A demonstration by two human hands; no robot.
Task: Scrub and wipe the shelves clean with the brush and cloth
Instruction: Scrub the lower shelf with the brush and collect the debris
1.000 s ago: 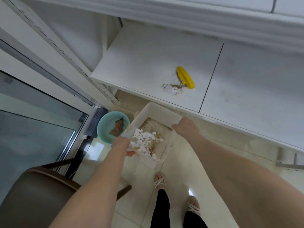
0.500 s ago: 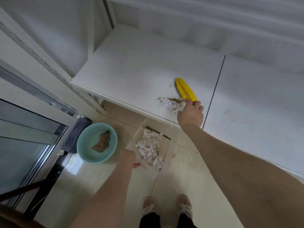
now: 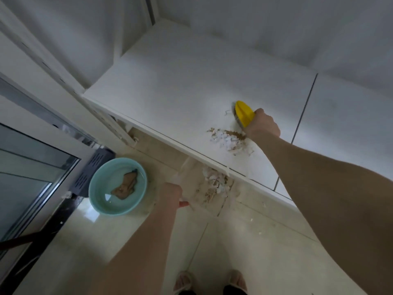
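Note:
My right hand (image 3: 262,126) grips the yellow brush (image 3: 244,112) on the white shelf (image 3: 180,86), just behind a small pile of white and brown debris (image 3: 227,140). My left hand (image 3: 171,195) holds a clear plastic tray (image 3: 204,188) by its near corner, below the shelf's front edge; the tray holds white scraps and brown crumbs. A brown cloth (image 3: 126,185) lies in water inside a teal basin (image 3: 97,199) on the floor.
A dark seam (image 3: 304,109) splits the shelf into two panels. A glass door and its frame (image 3: 32,167) stand at the left, with a dark perforated box (image 3: 93,167) beside the basin. My feet in sandals (image 3: 185,282) stand on the glossy tiled floor.
My right hand left the tray, reached up to the shelf and took hold of the yellow brush. The tray, held by my left hand alone, moved under the shelf's front edge.

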